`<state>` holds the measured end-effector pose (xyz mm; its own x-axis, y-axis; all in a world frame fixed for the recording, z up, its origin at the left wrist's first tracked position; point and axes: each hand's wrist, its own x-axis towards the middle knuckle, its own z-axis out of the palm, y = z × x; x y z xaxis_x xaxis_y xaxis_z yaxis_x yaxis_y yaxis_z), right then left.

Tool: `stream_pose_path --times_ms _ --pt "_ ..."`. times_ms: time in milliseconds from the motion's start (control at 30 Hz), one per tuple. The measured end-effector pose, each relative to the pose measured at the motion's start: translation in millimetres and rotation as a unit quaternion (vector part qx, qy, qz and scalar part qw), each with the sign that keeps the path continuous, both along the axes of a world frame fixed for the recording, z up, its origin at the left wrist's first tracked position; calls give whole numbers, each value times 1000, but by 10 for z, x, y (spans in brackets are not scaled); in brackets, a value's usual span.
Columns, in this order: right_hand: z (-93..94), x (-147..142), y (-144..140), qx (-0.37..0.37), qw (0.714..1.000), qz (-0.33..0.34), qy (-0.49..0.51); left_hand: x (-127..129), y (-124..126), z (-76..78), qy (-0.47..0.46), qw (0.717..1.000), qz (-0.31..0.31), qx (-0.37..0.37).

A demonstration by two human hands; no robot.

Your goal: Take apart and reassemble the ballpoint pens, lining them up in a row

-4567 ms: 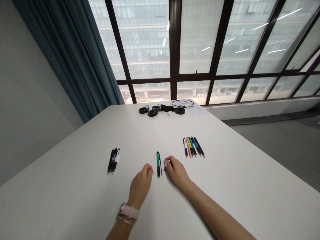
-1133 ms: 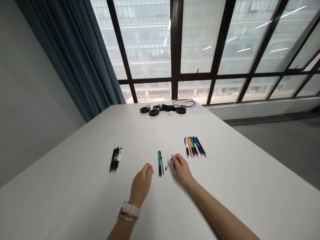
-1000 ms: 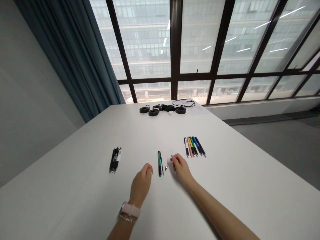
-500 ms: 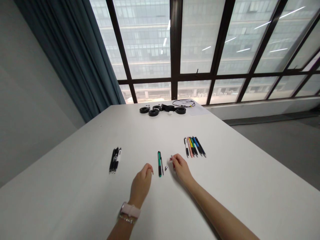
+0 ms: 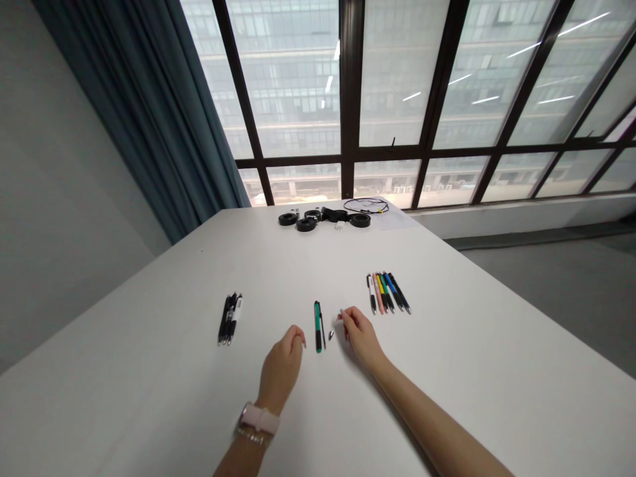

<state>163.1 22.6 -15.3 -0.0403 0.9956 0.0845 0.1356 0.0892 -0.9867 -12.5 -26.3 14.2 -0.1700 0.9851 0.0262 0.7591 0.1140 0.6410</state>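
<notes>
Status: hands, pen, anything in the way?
Left hand curled, contents unclear. Right hand curled, contents unclear. Slim green-and-black pen, thin black rod, small silver metal cone between them. Nothing seen covering these.

The pen (image 5: 318,327) is green and black, the table (image 5: 278,278) white.

Bright daylight through the windows (image 5: 293,79) — white glare streaks, soft shadows, stretched edges.
</notes>
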Motion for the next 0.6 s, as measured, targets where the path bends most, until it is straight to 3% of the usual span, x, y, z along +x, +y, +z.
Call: stream_pose_path --times_ms 300,600 --pt "-8 -10 4 1 1000 0 1 -19 11 -54 4 1000 -3 10" --pt "-16 -10 7 5 1000 -2 -1 -5 4 -12 10 1000 0 -2"
